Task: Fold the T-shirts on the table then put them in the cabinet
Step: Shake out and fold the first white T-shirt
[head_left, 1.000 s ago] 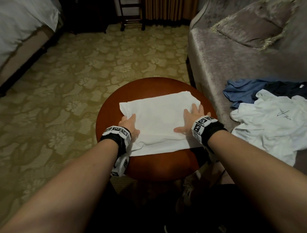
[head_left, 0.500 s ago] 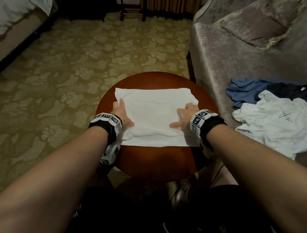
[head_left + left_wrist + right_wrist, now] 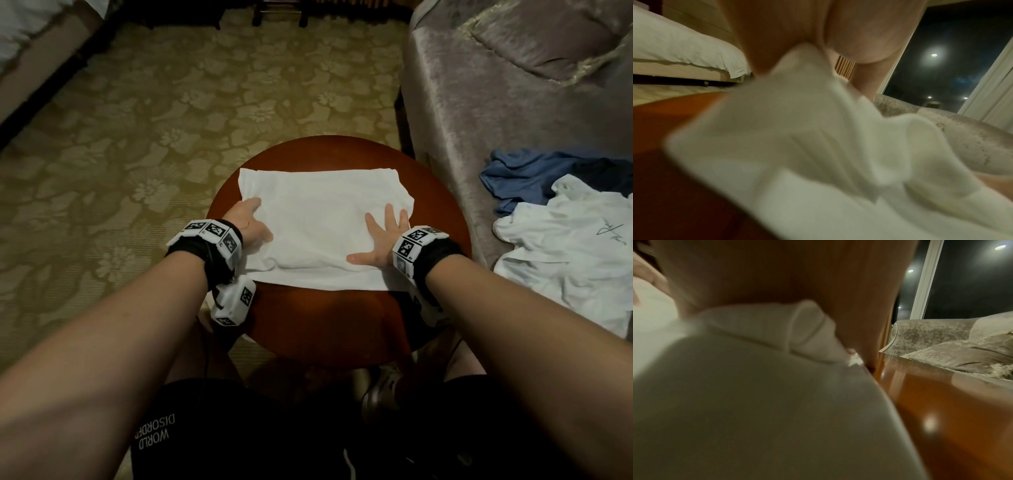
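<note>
indoors, a folded white t-shirt lies flat on a round red-brown wooden table. left hand grips the shirt's left edge, cloth bunched between thumb and fingers in the left wrist view. right hand rests palm-down on the shirt's right side, fingers spread and straight. 2 more shirts, blue and white, lie on a grey sofa beside the table.

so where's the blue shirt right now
In the head view the blue shirt lies on the sofa at right, partly under a white shirt.
</note>
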`<action>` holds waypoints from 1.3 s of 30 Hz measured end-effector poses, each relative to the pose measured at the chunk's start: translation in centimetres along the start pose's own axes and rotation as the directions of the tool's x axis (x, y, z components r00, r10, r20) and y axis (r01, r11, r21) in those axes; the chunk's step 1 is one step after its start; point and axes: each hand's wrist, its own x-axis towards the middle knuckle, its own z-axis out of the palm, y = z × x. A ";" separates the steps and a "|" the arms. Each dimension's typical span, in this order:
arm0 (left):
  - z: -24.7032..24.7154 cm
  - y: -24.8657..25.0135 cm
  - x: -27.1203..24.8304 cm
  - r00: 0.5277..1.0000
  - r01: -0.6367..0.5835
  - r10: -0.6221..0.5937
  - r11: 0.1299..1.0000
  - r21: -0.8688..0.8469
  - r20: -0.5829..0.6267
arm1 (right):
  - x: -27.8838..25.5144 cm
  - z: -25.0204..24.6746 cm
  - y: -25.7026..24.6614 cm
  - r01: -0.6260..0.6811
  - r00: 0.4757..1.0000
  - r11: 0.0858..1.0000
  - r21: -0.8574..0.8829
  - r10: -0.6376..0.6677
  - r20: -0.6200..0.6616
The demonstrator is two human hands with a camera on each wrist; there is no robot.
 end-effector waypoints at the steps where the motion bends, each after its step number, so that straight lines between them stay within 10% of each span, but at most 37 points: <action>1: -0.1 0.5 -0.1 1.000 -0.022 0.022 1.000 0.004 -0.016 | -0.1 0.0 -0.1 0.000 1.000 1.000 0.004 0.000 -0.003; 8: 0.4 6.1 -2.0 0.973 -0.200 0.219 0.957 0.209 -0.069 | -0.3 -1.2 0.1 0.015 1.000 0.969 0.247 -0.010 -0.023; 12: 2.0 9.9 -3.0 0.962 -0.241 0.268 0.922 0.303 -0.053 | -1.4 -1.9 1.9 0.090 0.927 0.659 0.747 0.220 -0.306; 18: 6.1 15.1 -4.2 0.947 -0.302 0.321 0.897 0.322 -0.005 | -1.2 -0.8 4.2 -0.054 0.983 0.023 0.998 0.176 0.049; 24: 11.4 17.3 -4.6 0.937 -0.346 0.342 0.891 0.293 0.066 | -0.9 0.0 6.3 -0.046 0.999 -0.128 0.991 -0.006 0.046; 39: 13.8 10.8 -1.2 0.996 0.015 -0.051 0.902 0.431 0.072 | -0.7 -1.1 6.3 0.012 0.997 0.454 0.891 0.062 -0.045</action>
